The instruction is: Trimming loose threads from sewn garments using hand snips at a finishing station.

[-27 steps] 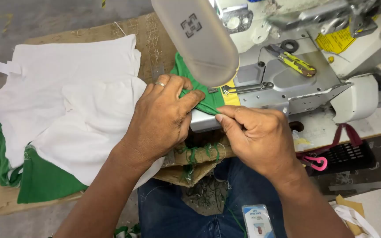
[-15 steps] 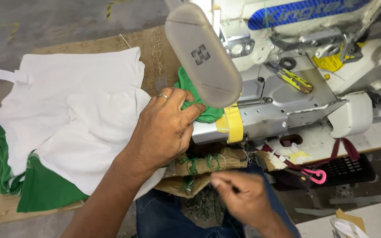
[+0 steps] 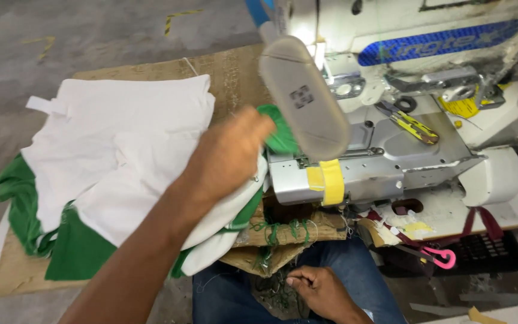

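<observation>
Right hand dropped lapward, left hand gripping green-white garment

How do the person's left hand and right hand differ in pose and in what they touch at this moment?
The left hand is raised at the sewing machine, blurred, on the green fabric and white garment; the right hand hangs low by the lap, away from the machine. The left hand lies over cloth; the right hand's fingers curl loosely near loose green threads, and whether it holds anything cannot be told. Both are bare.
</observation>
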